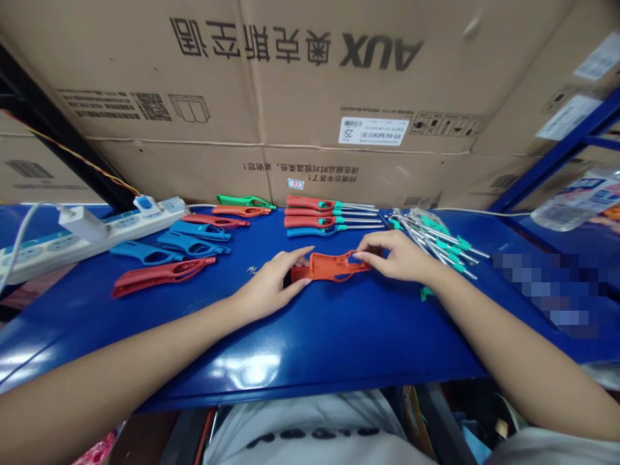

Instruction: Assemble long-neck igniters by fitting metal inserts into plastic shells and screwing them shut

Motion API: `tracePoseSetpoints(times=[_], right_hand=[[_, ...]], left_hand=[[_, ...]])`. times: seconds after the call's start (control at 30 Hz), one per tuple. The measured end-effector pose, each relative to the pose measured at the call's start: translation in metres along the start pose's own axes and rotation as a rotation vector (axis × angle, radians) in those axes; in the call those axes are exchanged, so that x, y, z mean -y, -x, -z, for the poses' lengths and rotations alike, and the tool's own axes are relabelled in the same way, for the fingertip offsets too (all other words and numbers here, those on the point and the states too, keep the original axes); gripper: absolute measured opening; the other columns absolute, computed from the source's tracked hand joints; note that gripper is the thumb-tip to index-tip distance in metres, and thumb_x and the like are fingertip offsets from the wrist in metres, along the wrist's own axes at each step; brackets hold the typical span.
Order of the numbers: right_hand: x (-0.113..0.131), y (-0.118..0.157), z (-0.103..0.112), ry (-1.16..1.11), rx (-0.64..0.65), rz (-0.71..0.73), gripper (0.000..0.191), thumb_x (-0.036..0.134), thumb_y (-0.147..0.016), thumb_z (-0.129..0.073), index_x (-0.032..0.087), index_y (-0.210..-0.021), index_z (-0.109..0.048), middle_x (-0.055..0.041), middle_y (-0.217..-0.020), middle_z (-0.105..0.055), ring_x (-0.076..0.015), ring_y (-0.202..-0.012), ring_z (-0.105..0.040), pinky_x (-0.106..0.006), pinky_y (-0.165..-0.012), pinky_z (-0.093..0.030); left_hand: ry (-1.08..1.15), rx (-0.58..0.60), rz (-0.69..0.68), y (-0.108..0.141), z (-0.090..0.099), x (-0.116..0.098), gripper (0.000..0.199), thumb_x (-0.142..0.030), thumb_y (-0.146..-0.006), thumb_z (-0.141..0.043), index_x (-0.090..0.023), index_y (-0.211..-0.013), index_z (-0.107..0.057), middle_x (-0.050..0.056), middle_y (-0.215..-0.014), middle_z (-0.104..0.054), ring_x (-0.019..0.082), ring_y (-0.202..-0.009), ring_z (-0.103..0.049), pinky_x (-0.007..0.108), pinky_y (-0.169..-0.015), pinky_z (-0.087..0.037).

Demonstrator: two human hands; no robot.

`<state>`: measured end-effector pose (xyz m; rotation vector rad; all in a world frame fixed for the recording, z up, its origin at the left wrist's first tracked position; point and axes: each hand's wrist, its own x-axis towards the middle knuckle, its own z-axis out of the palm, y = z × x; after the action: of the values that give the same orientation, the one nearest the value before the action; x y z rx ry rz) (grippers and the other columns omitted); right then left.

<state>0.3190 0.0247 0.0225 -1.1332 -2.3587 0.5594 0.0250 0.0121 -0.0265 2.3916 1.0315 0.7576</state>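
Observation:
Between my two hands, above the blue table, is an orange lighter casing [332,266], its hollow inside partly facing me. My left hand [276,281] grips its wide end between thumb and fingers. At the narrow end, my right hand [394,257] pinches the casing near its trigger loop. Beyond my hands lie several assembled red and blue long-nosed lighters [310,221] with metal tubes. Just past my right hand is a heap of metal tubes with green fittings [436,239]. Small springs [252,271] lie beside my left hand.
Several casings in blue [145,252], red [159,276] and green [245,201] lie at the left. A white power strip [126,229] with plugs runs behind them. A large cardboard box [208,155] walls off the back. A clear plastic bottle [576,200] is at the right.

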Motion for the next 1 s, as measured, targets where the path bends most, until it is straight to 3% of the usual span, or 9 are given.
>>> tracePoseSetpoints(times=[0.2, 0.3, 0.47, 0.8, 1.0], right_hand=[[0.005, 0.003, -0.004, -0.082, 0.33, 0.021, 0.029, 0.038, -0.092, -0.059, 0.018, -0.072, -0.062, -0.0012, -0.065, -0.063, -0.0136, -0.059, -0.054, -0.027, -0.058, -0.041], [0.006, 0.004, -0.009, -0.099, 0.418, -0.009, 0.03, 0.037, -0.09, -0.061, 0.019, -0.068, -0.056, 0.0024, -0.06, -0.056, -0.0108, -0.053, -0.047, -0.025, -0.054, -0.036], [0.007, 0.002, -0.014, -0.032, 0.414, -0.046, 0.036, 0.038, -0.088, -0.064, 0.02, -0.062, -0.047, 0.0038, -0.057, -0.051, -0.0094, -0.051, -0.043, -0.024, -0.052, -0.032], [0.003, 0.003, -0.014, -0.066, 0.394, -0.019, 0.034, 0.037, -0.088, -0.065, 0.019, -0.064, -0.048, 0.0035, -0.06, -0.052, -0.0097, -0.054, -0.046, -0.024, -0.053, -0.036], [0.002, 0.003, -0.014, -0.084, 0.248, 0.104, 0.018, 0.03, -0.085, -0.072, 0.018, -0.094, -0.061, -0.0022, -0.092, -0.058, -0.0105, -0.067, -0.051, -0.024, -0.06, -0.044]], left_hand=[[0.054, -0.013, -0.05, 0.0, -0.001, 0.004, 0.048, -0.027, -0.094, -0.061, -0.022, -0.141, -0.051, 0.009, -0.12, -0.07, 0.024, -0.111, -0.065, 0.045, -0.101, -0.051], [0.042, -0.022, -0.035, -0.001, -0.002, 0.005, 0.045, -0.03, -0.094, -0.064, -0.022, -0.138, -0.055, 0.008, -0.119, -0.071, 0.023, -0.111, -0.064, 0.043, -0.1, -0.052], [0.023, -0.013, -0.053, -0.002, 0.0, 0.002, 0.033, -0.028, -0.093, -0.064, -0.021, -0.125, -0.064, 0.008, -0.121, -0.071, 0.023, -0.112, -0.064, 0.042, -0.101, -0.051], [0.059, -0.026, -0.09, -0.001, 0.001, -0.004, 0.024, -0.032, -0.095, -0.063, -0.022, -0.115, -0.071, 0.007, -0.117, -0.07, 0.022, -0.11, -0.064, 0.041, -0.1, -0.053], [0.009, 0.035, -0.179, 0.01, 0.004, -0.029, 0.041, -0.032, -0.091, -0.067, -0.02, -0.129, -0.065, 0.011, -0.13, -0.064, 0.025, -0.123, -0.059, 0.041, -0.108, -0.049]])
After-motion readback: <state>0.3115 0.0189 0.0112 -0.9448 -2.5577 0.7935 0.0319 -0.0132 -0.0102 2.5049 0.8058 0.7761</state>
